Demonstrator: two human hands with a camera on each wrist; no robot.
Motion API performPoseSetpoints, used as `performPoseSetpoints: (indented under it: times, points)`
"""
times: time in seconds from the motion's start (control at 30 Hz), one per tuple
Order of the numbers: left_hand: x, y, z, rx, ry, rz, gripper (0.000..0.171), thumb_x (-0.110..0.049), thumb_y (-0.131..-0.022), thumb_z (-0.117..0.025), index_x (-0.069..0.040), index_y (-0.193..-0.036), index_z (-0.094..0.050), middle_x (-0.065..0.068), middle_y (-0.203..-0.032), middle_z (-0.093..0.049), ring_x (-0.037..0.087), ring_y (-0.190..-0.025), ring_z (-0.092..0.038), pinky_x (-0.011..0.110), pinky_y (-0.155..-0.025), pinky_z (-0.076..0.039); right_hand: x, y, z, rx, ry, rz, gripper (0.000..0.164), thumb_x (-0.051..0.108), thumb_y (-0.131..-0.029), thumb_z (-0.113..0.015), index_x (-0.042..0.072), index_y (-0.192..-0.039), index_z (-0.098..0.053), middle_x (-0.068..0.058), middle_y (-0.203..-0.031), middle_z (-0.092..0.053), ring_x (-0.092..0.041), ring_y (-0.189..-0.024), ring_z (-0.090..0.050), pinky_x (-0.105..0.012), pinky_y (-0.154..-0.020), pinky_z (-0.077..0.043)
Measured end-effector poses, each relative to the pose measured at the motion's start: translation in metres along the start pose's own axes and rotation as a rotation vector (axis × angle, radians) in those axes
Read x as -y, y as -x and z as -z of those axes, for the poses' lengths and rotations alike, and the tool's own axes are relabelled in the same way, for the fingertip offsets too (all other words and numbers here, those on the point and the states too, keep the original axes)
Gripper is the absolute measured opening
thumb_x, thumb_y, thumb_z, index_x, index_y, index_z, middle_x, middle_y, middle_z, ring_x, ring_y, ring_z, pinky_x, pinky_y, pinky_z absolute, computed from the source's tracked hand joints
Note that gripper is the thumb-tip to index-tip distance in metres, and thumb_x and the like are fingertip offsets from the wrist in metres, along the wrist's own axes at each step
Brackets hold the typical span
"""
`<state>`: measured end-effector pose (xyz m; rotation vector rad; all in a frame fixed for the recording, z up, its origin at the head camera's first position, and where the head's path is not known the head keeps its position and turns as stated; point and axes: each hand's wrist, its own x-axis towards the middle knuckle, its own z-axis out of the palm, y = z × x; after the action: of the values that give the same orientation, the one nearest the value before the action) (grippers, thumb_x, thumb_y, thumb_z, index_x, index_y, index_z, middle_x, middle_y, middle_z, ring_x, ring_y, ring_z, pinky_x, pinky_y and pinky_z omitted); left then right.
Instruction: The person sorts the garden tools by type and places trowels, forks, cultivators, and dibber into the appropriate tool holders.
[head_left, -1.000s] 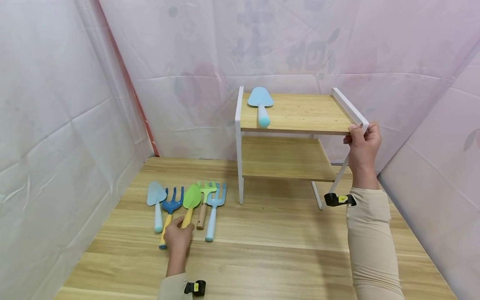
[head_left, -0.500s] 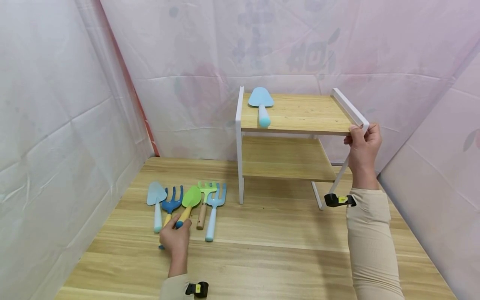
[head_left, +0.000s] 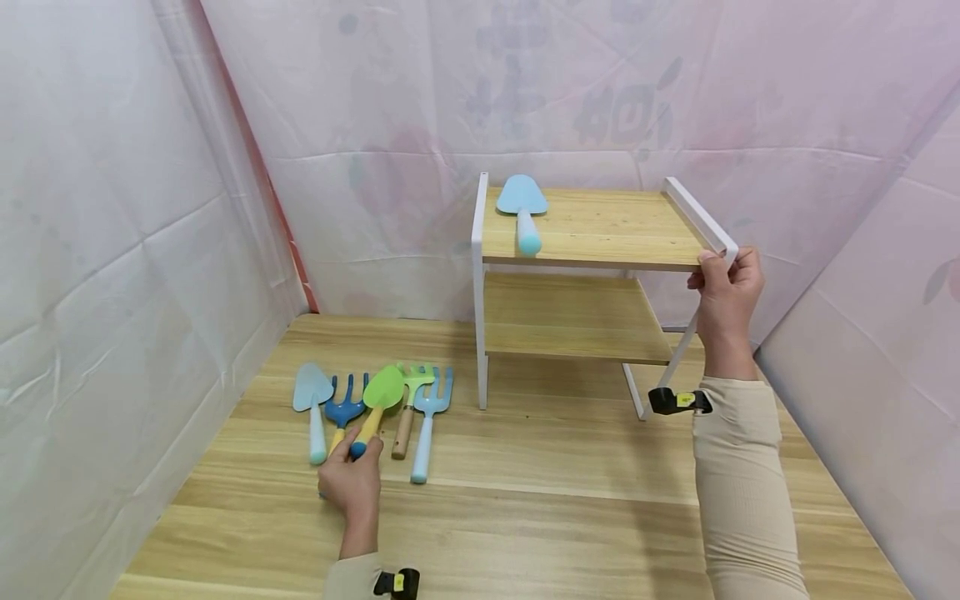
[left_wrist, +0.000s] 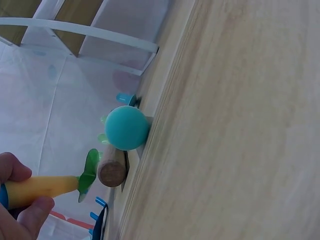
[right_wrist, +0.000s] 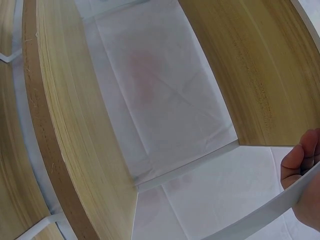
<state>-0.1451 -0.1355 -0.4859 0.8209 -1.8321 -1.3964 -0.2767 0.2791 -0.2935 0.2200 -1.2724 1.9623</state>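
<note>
Between the thumb and fingers of my left hand (head_left: pixel 351 479) is the yellow handle of a green toy trowel (head_left: pixel 384 387). In the left wrist view the yellow handle (left_wrist: pixel 47 189) is pinched near its blue end, and the trowel is off the table. Beneath that hand lies a blue hand fork (head_left: pixel 345 410), its yellow handle partly covered. My right hand (head_left: pixel 729 292) grips the front right corner of a two-tier wooden shelf (head_left: pixel 600 229) with a white frame. A light blue trowel (head_left: pixel 522 200) rests on the top board at its left side.
On the table (head_left: pixel 525 533) at left lie another light blue trowel (head_left: pixel 312 392), a green rake (head_left: pixel 405 429) with a wooden handle, and a light blue fork (head_left: pixel 423 437). The shelf's lower board (head_left: pixel 570 317) is bare. Pale cloth walls (head_left: pixel 360 100) stand around the table.
My left hand has drawn slightly left and pinched the green trowel by its handle end, lifting it off the table. The right hand stays on the shelf corner.
</note>
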Motion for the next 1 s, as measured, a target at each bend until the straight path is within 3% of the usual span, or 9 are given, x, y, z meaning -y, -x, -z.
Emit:
performPoseSetpoints:
  times: [0.2,0.27,0.37,0.57,0.8,1.0]
  points:
    - [-0.001,0.002,0.000,0.012,0.049,0.003,0.032,-0.006,-0.068,-0.076,-0.004,-0.100,-0.073,0.008,-0.100,-0.069,0.018,-0.087,-0.062,0.006,-0.060,-0.041,0.001,-0.001,0.001,-0.013,-0.014,-0.006,0.016,-0.009,-0.080,-0.054,0.002,-0.074,-0.044,-0.010,-0.068,-0.046,-0.014,-0.049,-0.048,-0.018,-0.044,-0.042]
    - [-0.002,0.004,0.001,0.009,0.060,-0.008,0.032,-0.006,-0.069,-0.076,-0.004,-0.101,-0.073,0.006,-0.101,-0.068,0.015,-0.088,-0.062,0.006,-0.061,-0.042,0.002,-0.001,0.001,-0.011,-0.017,-0.009,0.016,-0.009,-0.081,-0.054,0.002,-0.075,-0.044,-0.010,-0.068,-0.046,-0.014,-0.049,-0.048,-0.018,-0.045,-0.042]
    - [-0.003,0.006,0.003,-0.010,0.099,-0.028,0.031,-0.005,-0.069,-0.077,-0.004,-0.100,-0.073,0.006,-0.098,-0.069,0.005,-0.075,-0.062,0.008,-0.055,-0.044,0.002,-0.001,0.000,-0.001,-0.012,-0.014,0.016,-0.009,-0.081,-0.054,0.002,-0.075,-0.044,-0.010,-0.069,-0.046,-0.014,-0.049,-0.049,-0.018,-0.045,-0.043]
    - [-0.008,0.008,0.008,-0.050,0.177,-0.085,0.027,0.000,-0.069,-0.075,-0.003,-0.096,-0.074,0.007,-0.066,-0.063,-0.002,-0.050,-0.049,0.011,-0.044,-0.039,0.001,0.000,0.000,0.007,0.016,-0.009,0.015,-0.007,-0.081,-0.055,0.002,-0.076,-0.045,-0.010,-0.068,-0.045,-0.013,-0.050,-0.049,-0.018,-0.046,-0.043]
    - [-0.020,0.009,0.013,-0.051,0.247,-0.151,0.027,0.004,-0.069,-0.074,-0.001,-0.096,-0.073,0.015,-0.088,-0.068,-0.003,-0.061,-0.058,0.010,-0.053,-0.046,0.000,-0.001,0.001,-0.009,0.005,-0.019,0.016,-0.008,-0.081,-0.054,0.003,-0.075,-0.044,-0.010,-0.068,-0.046,-0.014,-0.050,-0.048,-0.018,-0.045,-0.043]
    - [-0.031,0.012,0.017,-0.059,0.275,-0.167,0.026,0.002,-0.069,-0.076,-0.004,-0.095,-0.074,0.018,-0.084,-0.068,-0.003,-0.060,-0.057,0.010,-0.053,-0.046,0.001,-0.001,0.002,-0.011,-0.008,-0.024,0.016,-0.009,-0.081,-0.053,0.002,-0.075,-0.044,-0.010,-0.068,-0.046,-0.014,-0.049,-0.048,-0.018,-0.045,-0.042]
